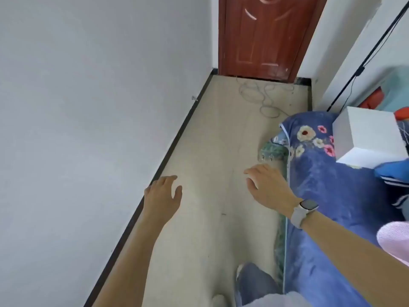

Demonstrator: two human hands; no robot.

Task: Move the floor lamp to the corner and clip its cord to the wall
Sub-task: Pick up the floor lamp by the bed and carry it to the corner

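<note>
The floor lamp's thin black pole [363,55] leans along the white wall at the far right, with a black cord [351,88] hanging from a small box on it. Its base is hidden behind the bed. My left hand [162,194] hovers over the floor near the dark skirting board, fingers apart and empty. My right hand [269,187], with a watch on the wrist, is held out beside the bed's edge, fingers spread, holding nothing. A small metal nail or clip [194,98] sticks out of the left wall low down.
A bed with a blue flowered cover [327,196] fills the right side, with a white box [367,138] on it. A grey cable [261,94] lies coiled on the beige floor before the brown door [265,36]. My leg and shoe show at the bottom.
</note>
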